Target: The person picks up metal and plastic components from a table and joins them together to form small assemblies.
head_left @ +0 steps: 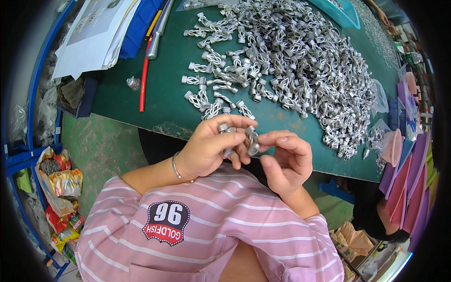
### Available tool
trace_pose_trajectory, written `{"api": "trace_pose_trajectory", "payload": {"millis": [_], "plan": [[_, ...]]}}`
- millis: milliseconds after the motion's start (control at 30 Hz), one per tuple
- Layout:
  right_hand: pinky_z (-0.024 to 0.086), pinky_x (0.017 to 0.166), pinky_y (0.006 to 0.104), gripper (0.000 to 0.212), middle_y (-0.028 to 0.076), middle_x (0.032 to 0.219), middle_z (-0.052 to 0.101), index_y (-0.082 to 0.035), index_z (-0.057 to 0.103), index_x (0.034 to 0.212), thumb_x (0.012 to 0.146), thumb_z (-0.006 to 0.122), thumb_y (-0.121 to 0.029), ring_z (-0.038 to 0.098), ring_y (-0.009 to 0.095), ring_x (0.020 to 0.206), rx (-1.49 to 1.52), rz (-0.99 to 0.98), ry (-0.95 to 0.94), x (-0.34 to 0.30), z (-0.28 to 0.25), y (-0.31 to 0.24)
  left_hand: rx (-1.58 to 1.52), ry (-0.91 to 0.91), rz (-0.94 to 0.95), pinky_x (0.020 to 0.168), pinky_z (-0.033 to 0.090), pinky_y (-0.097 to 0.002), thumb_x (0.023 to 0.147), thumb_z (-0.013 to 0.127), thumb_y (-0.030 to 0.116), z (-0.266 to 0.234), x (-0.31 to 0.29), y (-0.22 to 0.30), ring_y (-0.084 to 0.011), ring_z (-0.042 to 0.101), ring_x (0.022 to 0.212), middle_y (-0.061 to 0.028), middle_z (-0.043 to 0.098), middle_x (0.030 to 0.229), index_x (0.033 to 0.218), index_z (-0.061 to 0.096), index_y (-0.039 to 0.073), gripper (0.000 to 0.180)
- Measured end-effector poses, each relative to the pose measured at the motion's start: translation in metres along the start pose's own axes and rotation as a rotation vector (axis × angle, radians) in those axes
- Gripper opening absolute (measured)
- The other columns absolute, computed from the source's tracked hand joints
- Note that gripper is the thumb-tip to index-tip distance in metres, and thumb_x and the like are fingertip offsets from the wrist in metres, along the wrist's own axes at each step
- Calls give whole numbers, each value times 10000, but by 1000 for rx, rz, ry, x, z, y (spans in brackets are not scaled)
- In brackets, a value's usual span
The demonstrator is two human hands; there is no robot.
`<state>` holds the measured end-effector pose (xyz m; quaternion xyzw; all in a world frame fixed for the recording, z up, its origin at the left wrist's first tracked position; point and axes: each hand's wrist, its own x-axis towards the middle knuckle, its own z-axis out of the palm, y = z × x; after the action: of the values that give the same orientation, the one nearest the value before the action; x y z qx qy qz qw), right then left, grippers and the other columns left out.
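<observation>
Some silvery twisted metal pieces point(253, 144), on the person's side of the heap point(305, 61), sit pinched in the left hand's point(204, 143) fingers, while the right hand point(292, 157), thumb parted, curves toward one (whether touching, I cannot tell).

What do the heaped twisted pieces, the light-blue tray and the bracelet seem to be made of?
Twisted pieces: probably metal, silvery with a dull sheen, judging by glints along their ridges. Light-blue tray: likely plastic, going by its smooth, even colour. Bracelet: apparently polished metal, its narrow band shining; solid or plated, I can't tell.
</observation>
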<state>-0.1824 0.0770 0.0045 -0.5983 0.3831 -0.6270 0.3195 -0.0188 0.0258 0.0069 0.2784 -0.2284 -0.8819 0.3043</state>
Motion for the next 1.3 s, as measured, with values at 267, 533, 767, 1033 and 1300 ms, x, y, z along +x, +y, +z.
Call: {"api": "trace_pose_trajectory", "payload": {"millis": [267,533,767,1033,1300], "plan": [[424,680,362,255,101,877,553,-25,592,901,670,697,-3,517,285,787,-713,-24,-224,24,-1,18,-290,-125,168,465,379,-210,878,543,112,-14,-1,5,-106,463,639,-37,495,811,979,472,67,131],[464,557,222,118,82,784,591,15,578,945,829,594,-1,582,114,651,-256,489,-62,13,-11,18,11,68,269,517,381,-205,857,547,30,-13,-3,6,-86,448,646,-51,482,845,1018,455,53,187],[501,711,247,88,143,966,568,48,533,936,847,535,56,587,145,804,568,519,-108,2,-7,21,644,50,469,606,424,-187,763,691,20,-4,-2,3,-53,536,679,-8,579,793,937,593,25,200],[489,664,260,260,171,978,568,-8,495,874,711,649,123,578,166,772,-67,80,33,1,-2,13,504,2,371,583,466,-218,784,657,10,-7,-7,4,-111,582,660,-55,594,800,989,584,8,218],[486,639,298,173,165,845,616,28,555,857,714,601,113,609,246,757,-203,-36,-76,25,9,1,-155,-33,236,671,560,-342,893,509,71,-21,-11,-1,-254,647,848,-145,622,931,1103,505,1,221]]}}
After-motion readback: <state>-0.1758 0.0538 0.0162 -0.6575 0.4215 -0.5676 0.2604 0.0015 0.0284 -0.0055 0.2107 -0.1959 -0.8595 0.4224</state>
